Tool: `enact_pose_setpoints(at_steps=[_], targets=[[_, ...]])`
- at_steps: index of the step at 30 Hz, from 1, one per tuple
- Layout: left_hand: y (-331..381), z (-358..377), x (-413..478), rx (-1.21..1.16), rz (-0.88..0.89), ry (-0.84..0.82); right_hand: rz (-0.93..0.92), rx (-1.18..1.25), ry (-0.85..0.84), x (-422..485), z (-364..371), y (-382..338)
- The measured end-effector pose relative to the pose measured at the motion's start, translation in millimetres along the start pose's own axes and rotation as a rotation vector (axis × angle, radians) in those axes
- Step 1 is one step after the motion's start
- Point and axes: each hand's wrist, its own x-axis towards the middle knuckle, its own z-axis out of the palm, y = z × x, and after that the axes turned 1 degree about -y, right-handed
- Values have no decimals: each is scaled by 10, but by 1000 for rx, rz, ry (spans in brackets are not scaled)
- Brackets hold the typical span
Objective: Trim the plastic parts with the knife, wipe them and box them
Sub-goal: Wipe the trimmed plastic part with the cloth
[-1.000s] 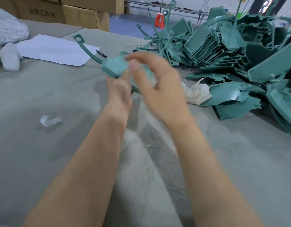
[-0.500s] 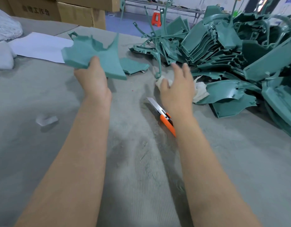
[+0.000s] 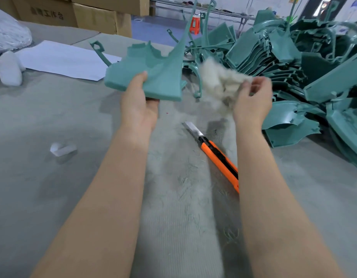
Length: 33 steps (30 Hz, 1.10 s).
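Note:
My left hand (image 3: 140, 105) grips a teal plastic part (image 3: 153, 75) by its near edge and holds it up above the grey table (image 3: 53, 187). My right hand (image 3: 251, 103) holds a crumpled off-white cloth (image 3: 219, 81), lifted and blurred, just right of the part. An orange utility knife (image 3: 217, 155) lies on the table between my forearms, its blade extended and pointing away from me.
A large heap of teal plastic parts (image 3: 294, 63) fills the right side. A white sheet of paper (image 3: 61, 60) and a white bottle-like object (image 3: 10, 69) sit at the left. Cardboard boxes (image 3: 77, 13) stand behind. A small clear scrap (image 3: 62, 149) lies left of my arm.
My right hand has picked the cloth off the table and raised it beside the part. My left hand brought the part rightward toward the middle. The knife stays on the table.

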Motion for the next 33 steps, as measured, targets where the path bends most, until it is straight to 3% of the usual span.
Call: enact_pose_setpoints(at_steps=[2,4,9,11,13,18,22,33], targets=[[35,-24,-36,-164,-98,-104,-29,179,91,6,-65,-107],[37,-34,-76,-220,-184,-209,-3,248,56,3,-96,-177],[-92,98,-256,-10,-381,-461,56,142,-338,-146,-14,-349],[-149,124,-278,92,-435,-445,33,241,-556,-204,-18,-377],[-173,121,-256,128,-432,-350,4,177,-608,-196,-65,-316],[34,34,-99,-180,-227,-229,161,-74,-375,-109,-208,30],[158,11,-72,-299,-135,-249,284,-21,-332,-183,-267,30],[81,99,-206,-136,-163,-334,95,129,-799,-422,-251,-319]])
